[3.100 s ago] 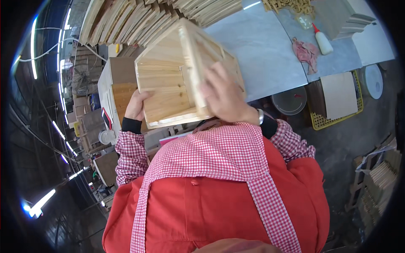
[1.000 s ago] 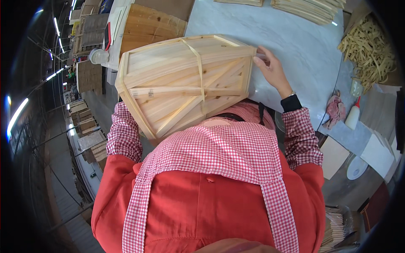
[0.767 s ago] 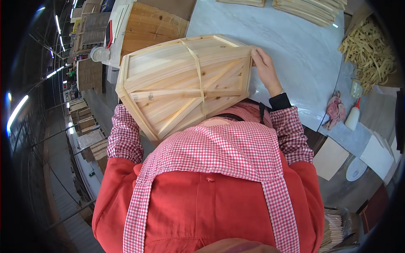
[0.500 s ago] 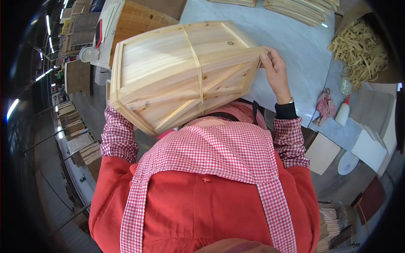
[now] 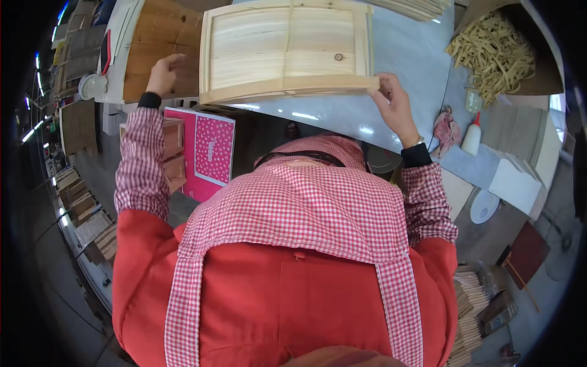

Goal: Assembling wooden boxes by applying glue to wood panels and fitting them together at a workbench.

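Note:
A pale wooden box (image 5: 244, 52) with a framed panel and a knot lies on the grey-blue tabletop in front of me. A thin yellowish band (image 5: 285, 30) runs around its middle. My right hand (image 5: 394, 107) grips the near right corner of the box between thumb and fingers. Off the box's left side, my left hand (image 5: 162, 74) is in the air over a brown wooden board (image 5: 150, 43); its fingers are loosely bent and partly spread, with nothing in them.
A carton (image 5: 547, 49) of loose yellowish strips (image 5: 492, 58) stands at far right. Near it are a white glue bottle (image 5: 471, 137) with a red tip and a pink rag (image 5: 448, 129). Lower left, a pink patterned panel (image 5: 214, 147) stands beside small wooden boxes (image 5: 173, 137).
The wooden box has gone from tilted against me to lying on the table, farther forward. My left hand has come off it and shows at the left; my right hand stays at its corner.

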Tool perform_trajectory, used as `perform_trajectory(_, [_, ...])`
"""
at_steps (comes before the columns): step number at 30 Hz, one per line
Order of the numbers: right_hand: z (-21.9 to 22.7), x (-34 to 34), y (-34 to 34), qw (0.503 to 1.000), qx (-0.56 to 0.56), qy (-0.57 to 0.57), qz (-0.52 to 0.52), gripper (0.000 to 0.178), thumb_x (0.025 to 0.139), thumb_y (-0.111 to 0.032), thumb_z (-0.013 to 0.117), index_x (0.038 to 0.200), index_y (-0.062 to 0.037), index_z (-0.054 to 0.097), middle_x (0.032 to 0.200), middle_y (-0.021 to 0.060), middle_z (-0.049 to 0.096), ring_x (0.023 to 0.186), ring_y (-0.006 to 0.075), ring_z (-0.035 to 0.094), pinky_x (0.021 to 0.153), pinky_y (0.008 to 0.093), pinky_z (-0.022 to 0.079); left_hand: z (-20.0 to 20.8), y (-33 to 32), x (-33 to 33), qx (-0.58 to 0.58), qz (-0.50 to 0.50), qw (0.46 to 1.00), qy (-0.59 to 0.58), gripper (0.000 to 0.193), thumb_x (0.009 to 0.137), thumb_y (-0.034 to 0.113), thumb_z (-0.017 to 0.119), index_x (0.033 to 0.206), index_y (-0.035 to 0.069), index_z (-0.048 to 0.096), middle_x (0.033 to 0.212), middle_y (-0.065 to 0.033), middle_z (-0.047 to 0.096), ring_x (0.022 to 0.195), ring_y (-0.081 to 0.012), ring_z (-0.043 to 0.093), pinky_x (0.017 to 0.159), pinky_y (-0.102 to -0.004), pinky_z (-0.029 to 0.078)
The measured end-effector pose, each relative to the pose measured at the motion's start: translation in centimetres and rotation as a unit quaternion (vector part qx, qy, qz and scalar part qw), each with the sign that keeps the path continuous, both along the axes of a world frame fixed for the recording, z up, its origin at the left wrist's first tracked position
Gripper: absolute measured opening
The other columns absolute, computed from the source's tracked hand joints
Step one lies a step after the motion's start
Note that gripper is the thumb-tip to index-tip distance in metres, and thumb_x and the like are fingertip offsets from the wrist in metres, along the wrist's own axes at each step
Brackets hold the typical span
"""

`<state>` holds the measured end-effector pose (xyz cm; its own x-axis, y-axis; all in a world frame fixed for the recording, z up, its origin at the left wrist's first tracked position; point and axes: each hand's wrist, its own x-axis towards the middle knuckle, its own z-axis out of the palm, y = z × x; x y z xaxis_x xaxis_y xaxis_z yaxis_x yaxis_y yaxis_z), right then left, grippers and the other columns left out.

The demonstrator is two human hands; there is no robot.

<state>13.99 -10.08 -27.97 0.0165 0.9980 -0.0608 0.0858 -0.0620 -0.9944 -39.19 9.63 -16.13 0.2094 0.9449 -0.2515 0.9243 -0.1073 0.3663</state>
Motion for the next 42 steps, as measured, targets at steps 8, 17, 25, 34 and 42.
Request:
perform_trajectory(8, [-4.3,-0.6,-1.1,0.999,0.025,0.025,0.028,0.018,0.097,-0.014,0.068,0.106,0.0014,0.064,0.098,0.004,0.069,0.092,0.0112,0.064,0.089,0.0297,0.051,-1.4,-13.4,25.8,0.231,-0.305,0.92,-0.088,0.053,0.079,0.029,0.083,0.121,0.005,0.063,0.13,-0.0114,0.063,0.118,-0.0332,0.057,0.101,-0.0435,0.045])
perform_trajectory(17, [-8.5,0.8,-2.5,0.987,-0.064,0.13,0.071,0.029,0.102,-0.026,0.061,0.09,-0.0003,0.068,0.088,0.0009,0.067,0.09,0.0091,0.059,0.085,0.0262,0.047,-6.9,-13.4,30.9,0.247,-0.297,0.908,-0.16,0.033,0.081,0.017,0.079,0.11,0.005,0.071,0.098,-0.0101,0.062,0.095,-0.0323,0.055,0.086,-0.0402,0.049])
perform_trajectory(25, [-8.3,1.6,3.4,0.993,-0.101,0.048,-0.038,0.031,0.1,-0.028,0.061,0.082,-0.0036,0.067,0.067,-0.0049,0.053,0.062,0.0068,0.045,0.057,0.0261,0.038,-6.8,-13.5,31.0,0.229,-0.295,0.913,-0.167,0.032,0.081,0.017,0.08,0.109,0.005,0.072,0.094,-0.0087,0.062,0.093,-0.032,0.055,0.083,-0.0401,0.05])
perform_trajectory(34, [-0.2,0.0,6.6,0.996,-0.028,-0.079,0.004,0.033,0.097,-0.021,0.061,0.074,0.0031,0.062,0.062,0.0036,0.051,0.056,0.0133,0.044,0.052,0.0338,0.037,-6.9,-13.6,31.2,0.232,-0.282,0.916,-0.166,0.032,0.08,0.014,0.079,0.109,0.005,0.072,0.094,-0.008,0.062,0.091,-0.0304,0.055,0.082,-0.0385,0.05])
perform_trajectory(42, [4.5,-4.3,-1.6,0.987,0.042,-0.136,-0.074,0.018,0.093,-0.014,0.062,0.086,0.0024,0.064,0.071,0.0239,0.063,0.066,0.0426,0.064,0.059,0.0453,0.048,-7.2,-13.4,31.1,0.25,-0.283,0.909,-0.176,0.034,0.077,0.012,0.079,0.108,0.004,0.071,0.093,-0.0081,0.062,0.09,-0.0302,0.055,0.082,-0.0382,0.05])
